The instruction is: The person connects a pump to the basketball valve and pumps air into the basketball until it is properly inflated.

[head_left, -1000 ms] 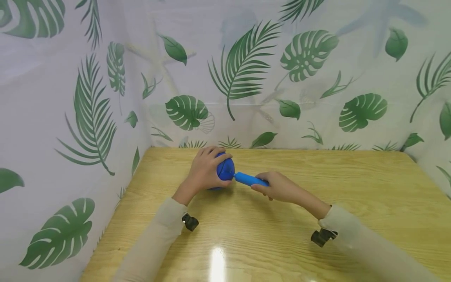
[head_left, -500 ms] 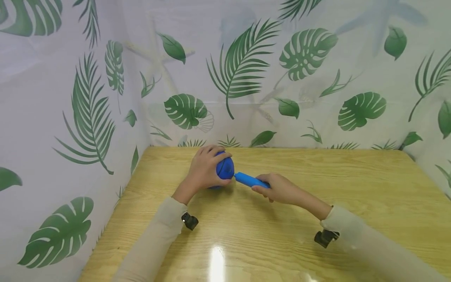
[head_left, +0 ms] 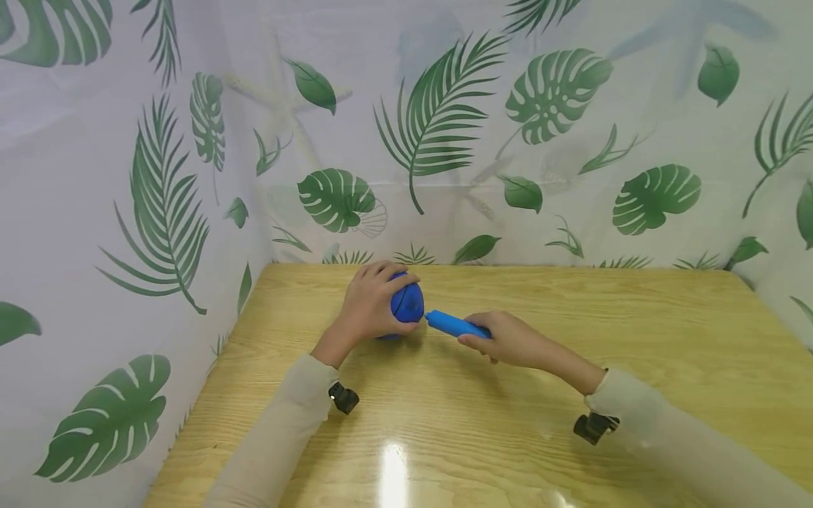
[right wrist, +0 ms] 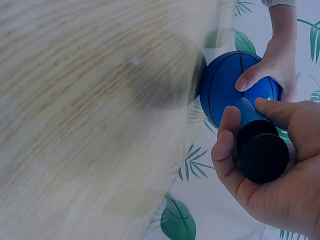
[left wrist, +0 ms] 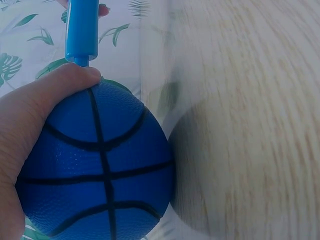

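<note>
A small blue basketball with black lines sits on the wooden table, and my left hand grips it from the left with fingers over its top. In the left wrist view the thumb lies across the ball, close to the pump's nozzle. My right hand holds a light-blue hand pump, its nozzle end at the ball's right side. Whether the nozzle sits in the ball cannot be told. The right wrist view shows the pump's black round handle end within the curled fingers.
The light wooden table reaches back to a white cloth wall printed with green leaves. Another such cloth stands along the left edge. Small black cameras hang at both wrists.
My right hand and the pump have shifted slightly to the right. The left hand keeps its grip on the basketball, which stays in place.
</note>
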Action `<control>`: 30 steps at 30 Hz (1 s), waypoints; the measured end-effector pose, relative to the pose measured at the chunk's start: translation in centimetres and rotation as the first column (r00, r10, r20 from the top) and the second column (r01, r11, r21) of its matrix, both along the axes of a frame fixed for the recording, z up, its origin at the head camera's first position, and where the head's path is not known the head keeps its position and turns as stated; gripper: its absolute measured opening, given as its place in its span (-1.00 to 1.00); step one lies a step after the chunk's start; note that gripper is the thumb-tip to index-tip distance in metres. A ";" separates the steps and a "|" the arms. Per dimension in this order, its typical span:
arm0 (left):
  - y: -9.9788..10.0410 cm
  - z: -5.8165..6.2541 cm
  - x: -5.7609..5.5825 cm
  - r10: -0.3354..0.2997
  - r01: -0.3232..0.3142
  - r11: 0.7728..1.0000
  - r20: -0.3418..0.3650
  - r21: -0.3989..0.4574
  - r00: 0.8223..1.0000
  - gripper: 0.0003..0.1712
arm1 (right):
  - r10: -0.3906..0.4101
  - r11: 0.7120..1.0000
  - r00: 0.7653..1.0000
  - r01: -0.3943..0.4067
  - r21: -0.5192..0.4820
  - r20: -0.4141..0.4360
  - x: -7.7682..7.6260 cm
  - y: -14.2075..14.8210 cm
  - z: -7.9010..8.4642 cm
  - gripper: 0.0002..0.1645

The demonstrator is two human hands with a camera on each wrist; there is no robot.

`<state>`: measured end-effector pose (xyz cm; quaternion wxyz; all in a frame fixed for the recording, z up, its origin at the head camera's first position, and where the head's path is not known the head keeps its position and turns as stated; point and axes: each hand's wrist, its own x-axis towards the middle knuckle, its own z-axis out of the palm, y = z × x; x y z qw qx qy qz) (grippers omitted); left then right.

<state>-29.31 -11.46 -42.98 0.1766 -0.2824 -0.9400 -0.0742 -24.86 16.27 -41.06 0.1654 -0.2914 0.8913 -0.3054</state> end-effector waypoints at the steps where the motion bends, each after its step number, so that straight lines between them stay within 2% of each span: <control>1: 0.0 0.0 0.0 0.002 -0.002 1.000 0.001 -0.003 1.000 -0.07 | 0.001 1.000 1.000 -0.001 0.001 -0.002 0.0 0.0 0.0 -0.58; 30: 0.3 0.1 0.1 0.006 -0.006 1.000 0.000 -0.030 1.000 -0.08 | -0.002 0.999 1.000 0.003 0.043 -0.021 0.5 0.5 0.8 -0.52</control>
